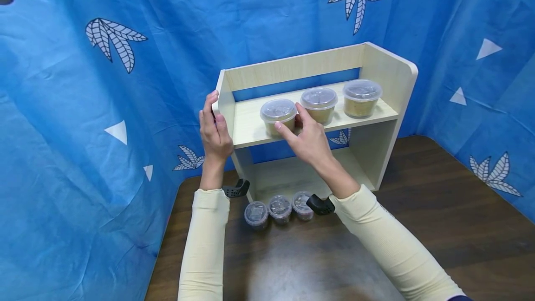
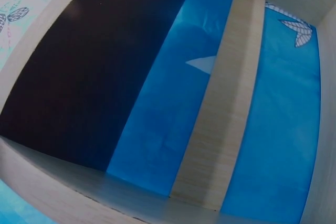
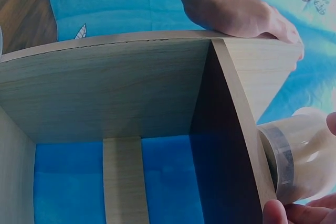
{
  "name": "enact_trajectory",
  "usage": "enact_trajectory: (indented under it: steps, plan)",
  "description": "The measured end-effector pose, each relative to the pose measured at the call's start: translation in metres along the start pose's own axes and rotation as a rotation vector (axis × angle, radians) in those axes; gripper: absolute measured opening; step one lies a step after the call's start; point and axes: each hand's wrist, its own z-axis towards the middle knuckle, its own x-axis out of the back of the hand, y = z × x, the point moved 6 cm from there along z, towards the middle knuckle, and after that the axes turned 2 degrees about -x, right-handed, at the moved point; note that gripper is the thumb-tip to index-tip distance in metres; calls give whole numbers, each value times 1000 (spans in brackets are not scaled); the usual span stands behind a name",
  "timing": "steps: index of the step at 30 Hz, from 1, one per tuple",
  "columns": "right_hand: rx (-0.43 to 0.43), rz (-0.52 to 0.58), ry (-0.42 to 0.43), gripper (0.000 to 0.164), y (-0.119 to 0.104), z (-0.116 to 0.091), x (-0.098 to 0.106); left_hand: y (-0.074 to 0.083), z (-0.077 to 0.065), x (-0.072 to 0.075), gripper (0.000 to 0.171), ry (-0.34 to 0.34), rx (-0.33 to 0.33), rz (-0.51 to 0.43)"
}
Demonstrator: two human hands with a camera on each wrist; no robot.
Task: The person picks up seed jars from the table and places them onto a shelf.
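Observation:
A round plastic tub with a clear lid [image 1: 277, 109] and tan contents stands at the left of the wooden shelf unit's [image 1: 251, 139] upper board. My right hand [image 1: 310, 139] grips this tub, thumb at the front and fingers round its right side. In the right wrist view the tub [image 3: 307, 156] is at the board's edge, with fingertips about it. Against the unit's left side panel [image 1: 225, 99] rests my left hand [image 1: 215, 129], fingers straight and pointing up. The left wrist view shows only the unit's inside, no hand.
Two similar tubs, a middle one [image 1: 319, 103] and a right one [image 1: 362, 98], stand on the upper board. Three small lidded tubs [image 1: 280, 209] sit in a row on the dark wooden table [image 1: 292, 264] before the unit. A blue patterned curtain [image 1: 188, 22] hangs behind.

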Motion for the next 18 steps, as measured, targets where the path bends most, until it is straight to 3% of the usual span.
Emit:
enact_trajectory:
  steps: [18]
  plan:
    - [-37,6,10,79,-2,8,-5,-1,0,0,43,-1,5,2]
